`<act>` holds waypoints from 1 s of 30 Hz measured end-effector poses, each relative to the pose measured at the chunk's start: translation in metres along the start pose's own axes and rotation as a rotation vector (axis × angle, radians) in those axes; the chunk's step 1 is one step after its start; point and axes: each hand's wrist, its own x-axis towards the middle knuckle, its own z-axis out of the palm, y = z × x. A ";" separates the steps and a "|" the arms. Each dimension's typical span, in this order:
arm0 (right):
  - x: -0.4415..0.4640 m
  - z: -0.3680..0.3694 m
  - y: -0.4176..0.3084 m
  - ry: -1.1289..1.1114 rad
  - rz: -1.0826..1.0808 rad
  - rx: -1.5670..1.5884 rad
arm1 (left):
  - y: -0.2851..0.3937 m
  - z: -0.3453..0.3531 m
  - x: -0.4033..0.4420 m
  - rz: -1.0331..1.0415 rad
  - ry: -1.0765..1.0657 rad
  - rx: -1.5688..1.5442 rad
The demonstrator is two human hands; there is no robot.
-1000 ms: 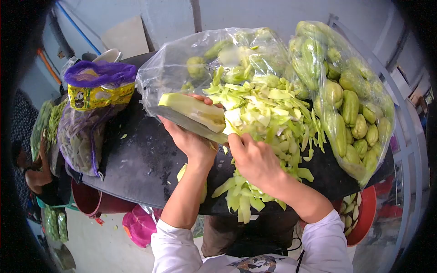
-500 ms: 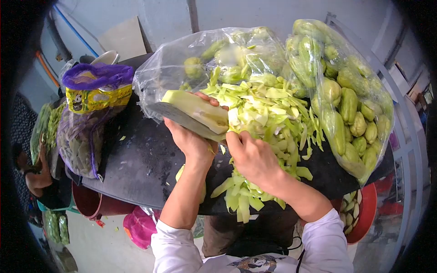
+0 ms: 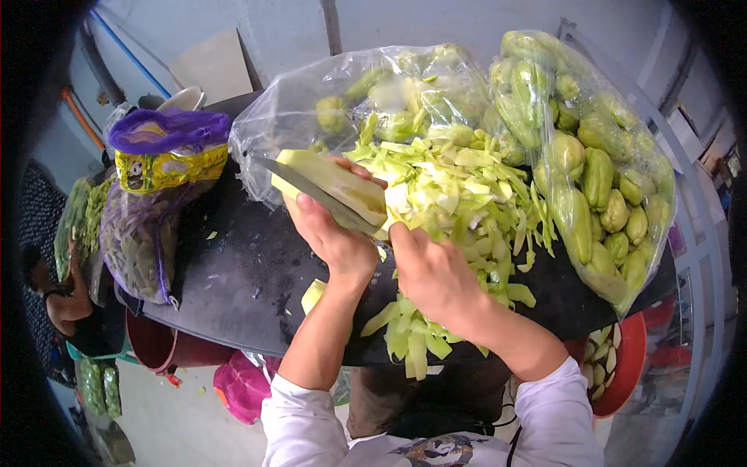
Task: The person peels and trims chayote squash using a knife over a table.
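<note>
My left hand (image 3: 336, 241) grips a large pale green peeled vegetable (image 3: 331, 175) above the dark table, its fingers wrapped round the far side. In my right hand (image 3: 436, 272) is the handle end of a wide knife (image 3: 319, 196). The blade lies slantwise along the near side of the vegetable, beside my left thumb. Just right of both hands, a heap of green peelings (image 3: 459, 187) spreads over the table (image 3: 233, 272) and hangs past its front edge.
Clear bags of chayotes (image 3: 611, 210) stand at the right and behind the heap (image 3: 331, 113). A purple mesh bag (image 3: 140, 241) is at the left. Below are a dark red tub (image 3: 152, 342) and a red basin with cut pieces (image 3: 626, 366). Another person (image 3: 70, 303) is at far left.
The knife blade has tilted more steeply across the vegetable, and my left thumb now shows beside it. My left hand has turned slightly. My right hand has barely moved.
</note>
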 end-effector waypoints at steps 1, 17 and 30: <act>0.000 -0.001 -0.001 0.003 -0.007 0.008 | 0.001 0.002 0.001 0.003 -0.002 -0.002; 0.011 -0.004 0.020 -0.055 0.053 0.532 | 0.018 -0.001 0.008 -0.157 -0.188 0.078; 0.014 -0.023 0.036 -0.123 0.050 0.585 | 0.014 -0.005 0.011 -0.185 -0.261 0.061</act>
